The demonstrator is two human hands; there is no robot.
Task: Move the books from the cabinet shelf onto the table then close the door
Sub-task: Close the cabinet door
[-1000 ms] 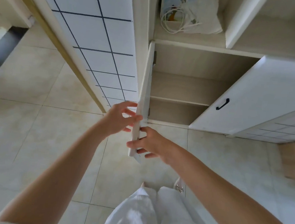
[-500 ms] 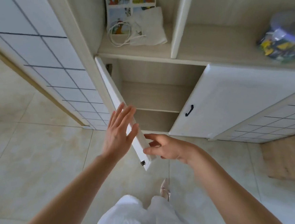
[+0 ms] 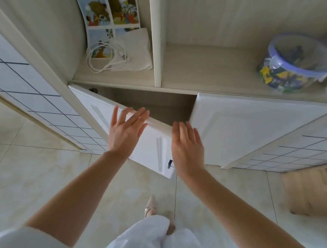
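The left cabinet door (image 3: 149,142) is seen partly ajar, swung out at an angle from its hinge at the upper left, with a dark gap of the cabinet interior (image 3: 160,106) shown behind its top edge. The left hand (image 3: 126,131) is laid flat against the door's outer face, fingers straight and spread, the fingertips reaching the door's upper edge; its grip is wide and nothing is held. The right hand (image 3: 187,147) is likewise held flat with straight fingers near the door's free edge, just beside the small dark handle (image 3: 170,163); its grip is wide too, and whether the palm is pressed on the panel cannot be told. The right cabinet door (image 3: 256,131) is seen closed.

No books are visible inside the gap, and the desk is not in view. On the open shelf (image 3: 211,76) above the doors, a picture sheet (image 3: 107,8) is leaned against the back wall in the left compartment, with a coiled white cable (image 3: 101,58) and a folded pale cloth (image 3: 137,51) lying in front of it. In the right compartment a clear tub with a blue-rimmed lid (image 3: 294,63) is set. A cardboard box (image 3: 314,190) is seen on the tiled floor (image 3: 27,172) at right.
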